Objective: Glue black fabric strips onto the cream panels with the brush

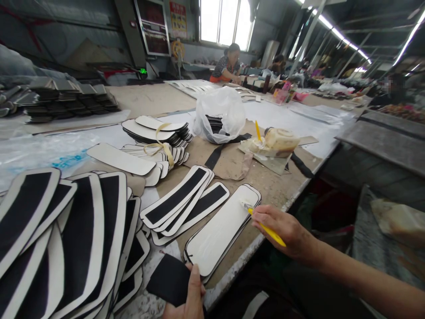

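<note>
My right hand point(282, 228) is closed around a yellow-handled brush point(270, 232), its bristles touching the upper end of a long white rounded panel point(222, 228). Wet-looking streaks show on that panel, which lies on another like it. At the near end of the panel, my left hand point(191, 292) pinches a black strip point(171, 279) between thumb and fingers, the thumb close to the panel's edge. Just left lie several white panels with black strips on them point(181, 195). A larger fanned pile of black-and-white panels point(76, 230) fills the left front.
Behind are bare white panels tied with a band point(162, 148), a plastic bag with dark pieces point(219, 110), and a stained container point(280, 141) beside an upright yellow handle point(258, 130). The table edge point(299, 190) runs along the right. Another person point(227, 66) works farther back.
</note>
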Motion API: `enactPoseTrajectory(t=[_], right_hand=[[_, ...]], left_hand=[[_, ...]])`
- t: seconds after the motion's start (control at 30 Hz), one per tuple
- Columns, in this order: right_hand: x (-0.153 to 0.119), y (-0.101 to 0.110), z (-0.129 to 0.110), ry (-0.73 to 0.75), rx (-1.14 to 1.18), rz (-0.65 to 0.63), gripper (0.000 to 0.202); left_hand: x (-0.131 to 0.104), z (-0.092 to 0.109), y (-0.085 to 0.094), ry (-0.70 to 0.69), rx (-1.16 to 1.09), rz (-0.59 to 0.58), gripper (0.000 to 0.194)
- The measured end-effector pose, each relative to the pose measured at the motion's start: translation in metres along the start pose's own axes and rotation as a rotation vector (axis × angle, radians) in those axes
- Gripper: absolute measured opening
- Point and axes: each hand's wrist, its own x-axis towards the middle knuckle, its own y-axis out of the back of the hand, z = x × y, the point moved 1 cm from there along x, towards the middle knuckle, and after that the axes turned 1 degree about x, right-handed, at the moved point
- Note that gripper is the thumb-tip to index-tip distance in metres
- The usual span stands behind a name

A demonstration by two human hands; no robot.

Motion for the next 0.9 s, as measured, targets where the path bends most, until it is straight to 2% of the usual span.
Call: enactPoseTrajectory(t=[0.13, 0.23, 0.33, 0.43, 0.53, 0.6, 0.7, 0.8, 0.9], right_hand=[[0.002, 0.002, 0.003, -0.019, -0.042, 0.048, 0.027], [0.003, -0.007, -0.002, -0.031, -0.046, 0.035, 0.022], [0.001, -0.019, -0.028, -0.046, 0.127, 0.017, 0.027], [0.003, -0.026, -0.062, -0.09, 0.41, 0.027, 0.028], [0.008, -0.027, -0.082, -0.249, 0.681, 0.062, 0.015], [0.011, -0.027, -0.083, -0.47, 0.856, 0.064, 0.01], [0.015, -0.028, -0.074, -0.78, 1.062, 0.091, 0.019], [0.018, -0.032, -0.068, -0.845, 1.077, 0.141, 0.024], [0.02, -0.037, -0.068, -0.841, 1.088, 0.095, 0.026]], left_hand=[[-0.003, 0.003, 0.001, -0.01, -0.02, -0.042, 0.043], [-0.005, 0.002, 0.002, -0.022, -0.018, -0.072, 0.045], [-0.003, -0.003, 0.003, -0.023, -0.046, -0.094, 0.048], [0.0, -0.008, 0.004, 0.006, -0.058, -0.105, 0.052], [0.001, -0.008, 0.005, -0.018, -0.094, -0.119, 0.05], [-0.002, -0.006, 0.005, -0.042, -0.127, -0.107, 0.047], [-0.006, -0.002, 0.004, -0.062, -0.147, -0.109, 0.044], [-0.007, -0.002, 0.004, -0.095, -0.164, -0.143, 0.044], [-0.004, -0.005, 0.004, -0.102, -0.175, -0.166, 0.043]])
